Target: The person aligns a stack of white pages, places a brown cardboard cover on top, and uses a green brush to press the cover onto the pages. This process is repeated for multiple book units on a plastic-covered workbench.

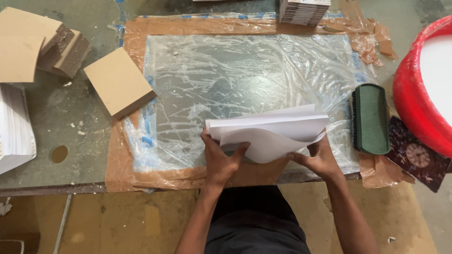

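Big grey worktable (70, 113) fills the view, and taped across its middle is a wrinkled clear plastic sheet (235, 80) edged with brown tape, streaked with what looks like dried white smears. Off at the right edge sits a red tub (409, 94) with something white inside. Far left, a pile of tan boards (28, 47), with one loose tan block (120, 82) lying just beside the plastic. Near left, a stack of white sheets (14, 127) hangs at the table's edge, and at the far middle there's a stack of booklets (303, 10). Right of the plastic lies a dark green brush (371, 117), touching a dark patterned card (416, 157). Now the action: the white paper bundle (278, 129) is held at the near edge of the plastic, lifted slightly, lower sheets curling open. The left hand (220, 157) pinches its left corner, thumb on top and fingers tucked beneath; the right hand (320, 157) grips the near right edge, fingers curled under the sheets. The risk, as I read it: loose lower sheets could slip or crease under that curl, and if those smears are wet, paper dipping onto the plastic could pick them up.
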